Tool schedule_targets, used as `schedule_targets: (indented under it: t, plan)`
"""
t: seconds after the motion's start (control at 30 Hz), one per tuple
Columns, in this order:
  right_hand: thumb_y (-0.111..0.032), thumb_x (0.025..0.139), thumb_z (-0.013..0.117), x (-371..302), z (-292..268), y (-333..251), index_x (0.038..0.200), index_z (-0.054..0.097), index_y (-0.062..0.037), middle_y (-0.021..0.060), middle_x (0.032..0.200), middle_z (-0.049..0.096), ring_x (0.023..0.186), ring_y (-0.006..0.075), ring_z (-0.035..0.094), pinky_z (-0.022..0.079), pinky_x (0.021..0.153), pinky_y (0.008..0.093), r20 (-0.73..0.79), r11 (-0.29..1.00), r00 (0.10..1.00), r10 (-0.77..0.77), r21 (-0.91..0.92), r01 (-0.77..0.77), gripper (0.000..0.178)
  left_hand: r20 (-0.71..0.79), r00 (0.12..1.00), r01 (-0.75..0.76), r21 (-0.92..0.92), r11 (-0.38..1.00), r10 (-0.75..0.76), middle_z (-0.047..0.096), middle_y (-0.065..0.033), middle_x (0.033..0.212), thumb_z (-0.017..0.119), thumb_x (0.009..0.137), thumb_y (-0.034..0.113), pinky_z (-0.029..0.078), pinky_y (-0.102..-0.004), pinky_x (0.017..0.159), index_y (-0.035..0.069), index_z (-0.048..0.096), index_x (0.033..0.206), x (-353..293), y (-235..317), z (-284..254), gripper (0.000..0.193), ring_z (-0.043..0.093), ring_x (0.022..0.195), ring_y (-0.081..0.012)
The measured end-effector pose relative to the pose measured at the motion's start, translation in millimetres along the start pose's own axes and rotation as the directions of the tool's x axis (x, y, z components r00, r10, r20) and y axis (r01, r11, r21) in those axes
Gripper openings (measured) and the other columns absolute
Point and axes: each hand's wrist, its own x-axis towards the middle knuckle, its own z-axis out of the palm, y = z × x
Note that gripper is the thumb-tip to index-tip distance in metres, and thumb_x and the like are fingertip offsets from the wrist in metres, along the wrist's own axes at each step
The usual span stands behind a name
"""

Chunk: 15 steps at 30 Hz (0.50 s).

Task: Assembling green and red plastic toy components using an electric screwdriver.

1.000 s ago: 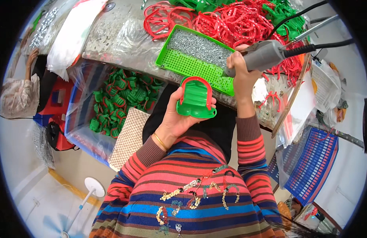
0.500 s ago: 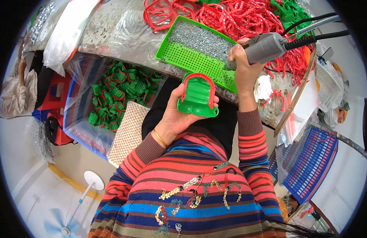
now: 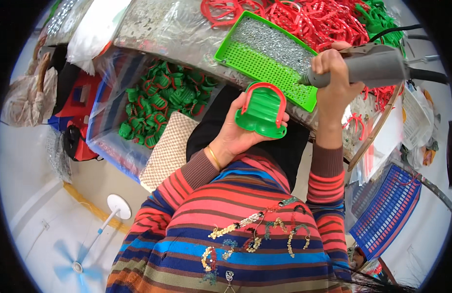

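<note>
My left hand, below the tray's near edge, grips a green plastic scoop-shaped piece from underneath. A red U-shaped handle lies around the piece's far rim. In my right hand is a grey electric screwdriver, my fingers wrapped around its body. Its tip points left, over the near right part of a green tray. Loose silver screws fill the tray's far half. The near half is a grid of small holes.
Heaped red plastic handles and green parts lie behind the tray. A lined blue bin at left holds several green and red pieces. Black cables run off right from the screwdriver. A blue basket stands lower right.
The whole view has shifted, so the scene sits further right. The screwdriver lies more level, its tip slightly nearer me over the tray. My left hand keeps its grip on the green piece.
</note>
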Motion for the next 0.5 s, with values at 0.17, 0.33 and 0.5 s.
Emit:
schedule_targets:
  t: [0.17,0.33,0.5]
  plan:
    - [-0.003,0.088,0.053,-26.5,37.0,-35.7,0.106,0.049,0.0025,0.0037,0.068,0.045,0.059,0.0136,0.045,0.037,0.056,0.0283,0.170,0.993,0.981,0.096,0.045,-0.105,0.020,-0.019,1.000,0.017,-0.037,0.999,-0.018,0.053,-0.0270,0.126,0.047,0.092,0.056,0.044,-0.0524,0.099,0.002,0.041,0.136,0.7,-6.3,2.1,0.071,0.054,0.115,-0.0398]
    - [-0.002,0.088,0.053,-46.8,53.7,-37.8,0.106,0.049,0.0037,0.0037,0.066,0.046,0.056,0.0130,0.045,0.039,0.055,0.0293,0.213,0.980,0.958,0.193,0.002,-0.199,0.020,-0.089,0.996,0.017,-0.037,0.999,-0.020,0.050,-0.0216,0.131,0.046,0.094,0.053,0.041,-0.0546,0.101,0.005,0.039,0.138,-3.4,-10.5,8.0,0.066,0.052,0.118,-0.0377]
    - [-0.001,0.088,0.053,-53.9,55.2,-37.5,0.104,0.049,0.0043,0.0035,0.066,0.046,0.055,0.0123,0.044,0.039,0.055,0.0285,0.221,0.983,0.958,0.181,-0.005,-0.184,0.018,-0.107,0.994,0.012,0.082,0.997,-0.003,0.050,-0.0170,0.133,0.048,0.093,0.053,0.040,-0.0534,0.102,0.009,0.039,0.139,-6.1,-15.9,11.3,0.064,0.051,0.121,-0.0315]
